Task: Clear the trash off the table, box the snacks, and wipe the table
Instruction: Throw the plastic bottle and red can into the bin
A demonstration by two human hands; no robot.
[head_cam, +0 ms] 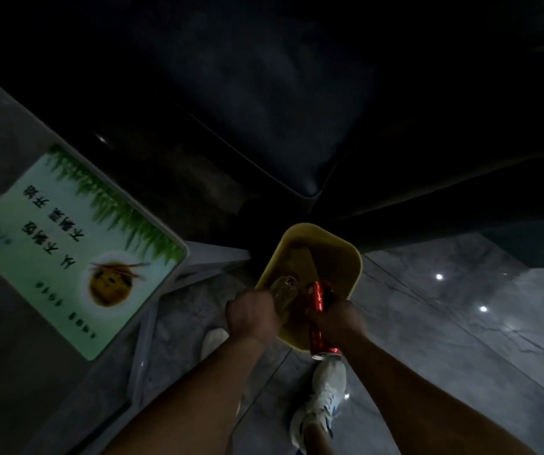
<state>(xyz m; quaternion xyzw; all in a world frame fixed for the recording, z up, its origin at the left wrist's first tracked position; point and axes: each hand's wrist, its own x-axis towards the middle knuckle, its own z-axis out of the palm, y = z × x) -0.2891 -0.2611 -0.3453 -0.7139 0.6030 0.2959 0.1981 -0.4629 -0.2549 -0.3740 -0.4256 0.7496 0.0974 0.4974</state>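
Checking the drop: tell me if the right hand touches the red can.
Touching. The head view shows the right hand wrapped around the red can above the yellow bin.

Single head cam: you're looking steeply down, close over both hands [252,311]; yellow bin [351,261] just past your fingers [320,315].

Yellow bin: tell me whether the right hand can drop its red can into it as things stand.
Probably yes. The right hand holds the red can right over the open top of the yellow bin, with nothing covering the opening. The left hand with its clear bottle sits beside it, apart from the can.
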